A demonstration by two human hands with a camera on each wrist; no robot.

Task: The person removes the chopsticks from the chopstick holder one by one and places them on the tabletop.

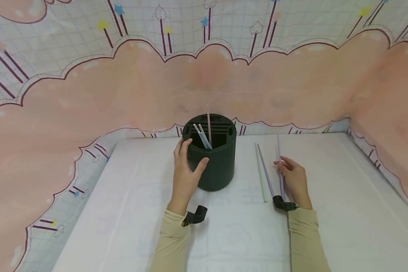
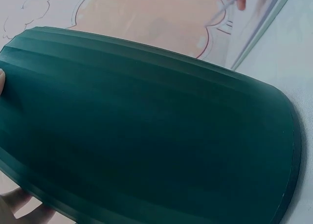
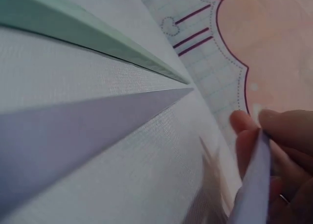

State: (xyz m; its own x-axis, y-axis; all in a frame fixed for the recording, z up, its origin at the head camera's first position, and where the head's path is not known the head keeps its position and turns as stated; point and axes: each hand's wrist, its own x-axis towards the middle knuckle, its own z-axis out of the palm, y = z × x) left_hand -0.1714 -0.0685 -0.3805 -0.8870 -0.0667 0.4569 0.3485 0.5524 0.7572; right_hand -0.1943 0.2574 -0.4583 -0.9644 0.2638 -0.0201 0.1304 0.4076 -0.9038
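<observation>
A dark green round pen holder point(image 1: 215, 170) with a slotted top stands upright on the table; its smooth wall point(image 2: 146, 121) fills most of the left wrist view. My left hand point(image 1: 185, 166) grips its left side, thumb on the front and fingers by the rim. Two pale bluish sticks point(image 1: 204, 136) and a pink one point(image 1: 209, 124) lean inside it. To the right, my right hand point(image 1: 294, 179) pinches a thin lilac straw-like stick point(image 3: 257, 180) between thumb and fingers. Left of this hand lie another lilac stick point(image 1: 266, 170) and a pale green one point(image 1: 261, 173).
A white cloth covers the table point(image 1: 129, 211). Behind and beside it hangs a peach patterned cloth point(image 1: 149, 90). Each wrist wears a black camera mount, the left one point(image 1: 196, 215) near the pen holder's base and the right one point(image 1: 283, 204) over the sticks' near ends.
</observation>
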